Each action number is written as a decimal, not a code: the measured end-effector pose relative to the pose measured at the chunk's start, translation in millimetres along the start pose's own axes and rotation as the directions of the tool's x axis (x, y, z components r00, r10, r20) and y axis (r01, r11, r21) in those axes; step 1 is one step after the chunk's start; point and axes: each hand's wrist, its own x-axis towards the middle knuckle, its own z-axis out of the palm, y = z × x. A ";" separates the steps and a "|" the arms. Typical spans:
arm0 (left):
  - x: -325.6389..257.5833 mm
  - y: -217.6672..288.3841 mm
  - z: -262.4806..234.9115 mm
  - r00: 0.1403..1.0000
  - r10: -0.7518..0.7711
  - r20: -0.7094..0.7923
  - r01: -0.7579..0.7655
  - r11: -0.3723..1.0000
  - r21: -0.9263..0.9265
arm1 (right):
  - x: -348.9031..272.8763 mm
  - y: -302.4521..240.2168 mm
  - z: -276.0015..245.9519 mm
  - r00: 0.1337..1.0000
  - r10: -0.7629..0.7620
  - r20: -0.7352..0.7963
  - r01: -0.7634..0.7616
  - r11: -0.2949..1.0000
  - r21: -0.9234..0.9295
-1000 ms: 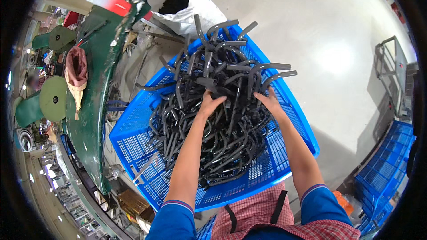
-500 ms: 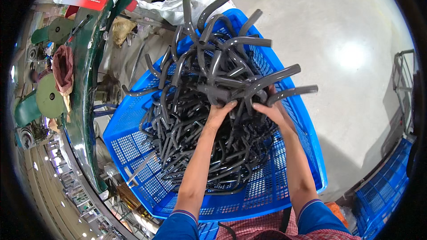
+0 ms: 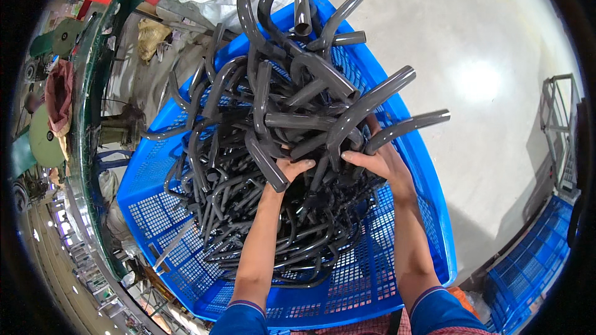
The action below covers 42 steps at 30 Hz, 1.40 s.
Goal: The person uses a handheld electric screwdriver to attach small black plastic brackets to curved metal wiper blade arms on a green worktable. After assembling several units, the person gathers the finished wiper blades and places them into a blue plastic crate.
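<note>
A big armful of bent, glossy black hoses (image 3: 371, 104) is gripped between my two hands, heaped above a blue perforated plastic basket (image 3: 437, 211). My left hand (image 3: 293, 167) holds the bundle's near left side, its thumb pointing inward and its other fingers hidden under the hoses. Opposite it, my right hand (image 3: 386, 162) clasps the right side, thumb toward the left. One hose (image 3: 267, 161) slants down across my left hand. Below the bundle, many thinner-looking black hoses (image 3: 304, 245) lie tangled in the basket. Several held hoses stick out past the basket's far and right rims.
A dark green machine frame (image 3: 93, 118) runs along the left, with a red cloth pouch (image 3: 59, 96) and a round green disc (image 3: 45, 139). A white sack (image 3: 208, 3) stands beyond the basket. More blue baskets (image 3: 528, 267) and a metal rack (image 3: 559, 130) are at right.
The bundle of hoses has come up closer to the view, and its hoses have spread and shifted. One hose now tilts down over my left hand. The basket appears slightly farther left.
</note>
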 end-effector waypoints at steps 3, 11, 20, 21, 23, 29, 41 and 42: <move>8.9 -22.7 -0.9 0.988 0.054 -0.147 -0.061 0.997 -0.042 | 3.1 -11.9 13.2 0.998 -0.062 0.012 0.057 0.972 0.228; -27.3 8.4 34.7 0.973 0.230 0.020 -0.181 0.813 -0.553 | -51.9 -29.9 23.7 0.995 -0.050 0.081 0.046 0.998 0.054; -113.2 57.2 42.5 0.949 0.310 -0.062 -0.273 0.705 -0.654 | -108.6 -100.7 86.1 0.949 -0.315 0.012 0.307 0.916 -0.259; -125.9 65.7 38.5 0.941 0.327 -0.086 -0.301 0.694 -0.654 | -114.9 -110.4 89.4 0.937 -0.343 0.059 0.346 0.896 -0.280; -150.4 81.5 33.4 0.929 0.353 -0.113 -0.336 0.671 -0.661 | -134.6 -110.9 102.5 0.868 -0.493 0.061 0.489 0.825 -0.285; -215.7 135.6 17.4 0.887 0.442 -0.129 -0.411 0.634 -0.655 | -188.5 -186.7 162.0 0.797 -0.575 0.184 0.585 0.661 -0.470; -416.1 343.2 36.2 0.696 0.712 -0.088 -0.598 0.509 -0.619 | -313.5 -446.7 234.8 0.776 -0.618 0.128 0.614 0.693 -0.378; -441.1 353.9 35.0 0.693 0.710 -0.129 -0.622 0.496 -0.606 | -321.2 -455.6 243.5 0.801 -0.586 0.121 0.595 0.761 -0.260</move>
